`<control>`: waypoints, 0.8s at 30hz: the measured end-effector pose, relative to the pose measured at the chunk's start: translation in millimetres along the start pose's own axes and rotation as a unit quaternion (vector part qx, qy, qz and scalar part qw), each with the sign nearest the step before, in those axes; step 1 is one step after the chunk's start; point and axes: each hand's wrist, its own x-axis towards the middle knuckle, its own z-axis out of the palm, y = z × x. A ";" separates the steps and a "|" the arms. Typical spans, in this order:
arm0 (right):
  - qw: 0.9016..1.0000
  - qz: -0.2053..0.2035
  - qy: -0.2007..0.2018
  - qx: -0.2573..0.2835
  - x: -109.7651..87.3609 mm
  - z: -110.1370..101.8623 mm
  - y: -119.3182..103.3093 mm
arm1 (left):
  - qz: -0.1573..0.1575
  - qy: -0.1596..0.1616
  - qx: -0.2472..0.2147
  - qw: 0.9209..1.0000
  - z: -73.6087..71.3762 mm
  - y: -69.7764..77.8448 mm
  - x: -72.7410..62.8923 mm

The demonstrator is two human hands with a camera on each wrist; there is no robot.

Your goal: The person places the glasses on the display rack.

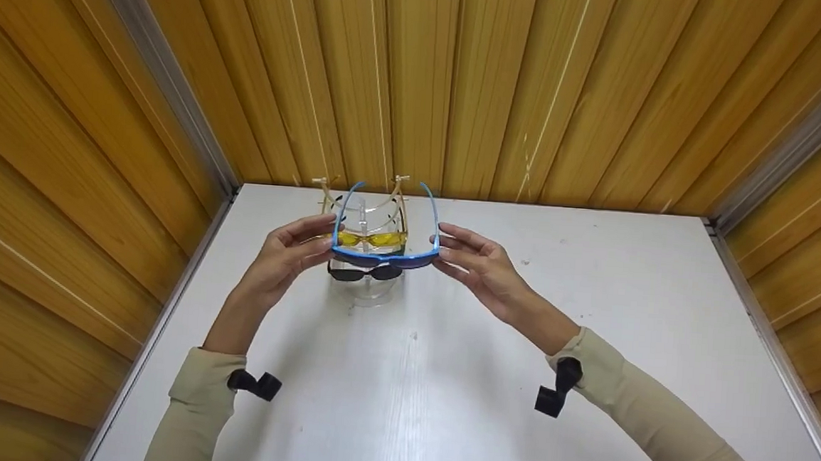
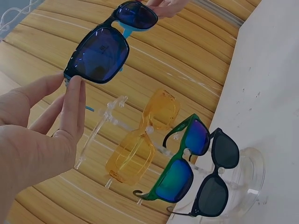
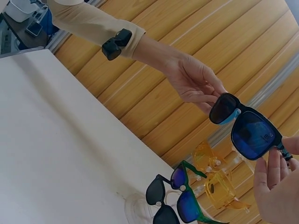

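Observation:
Blue-framed sunglasses (image 1: 386, 259) with dark blue lenses are held up between both hands, temples unfolded and pointing away. My left hand (image 1: 282, 258) pinches one hinge corner; my right hand (image 1: 483, 267) pinches the other. Below and behind them stands a clear display rack (image 2: 254, 186) on a round base. It carries yellow glasses (image 2: 133, 147), green-framed sunglasses (image 2: 175, 172) with blue mirrored lenses, and black sunglasses (image 2: 214, 186) lowest. The top tier of the rack (image 2: 100, 123) shows no glasses on it. In the head view the green pair is mostly hidden behind the blue one.
The rack stands on a white table (image 1: 443, 389) near its back edge. Wood-patterned panels (image 1: 419, 81) rise behind and on both sides, joined by metal corner strips. A white container (image 3: 21, 9) and other items show beyond the table in the right wrist view.

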 end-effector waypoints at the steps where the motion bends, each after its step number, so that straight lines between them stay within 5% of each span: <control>1: 1.000 0.000 0.002 0.003 1.7 1.3 1.8 | 0.000 0.002 -0.003 1.000 -1.9 -0.3 0.8; 24: 0.999 -0.052 0.011 -0.008 37.3 15.8 -2.3 | 0.003 0.030 -0.024 0.999 -12.3 10.1 11.9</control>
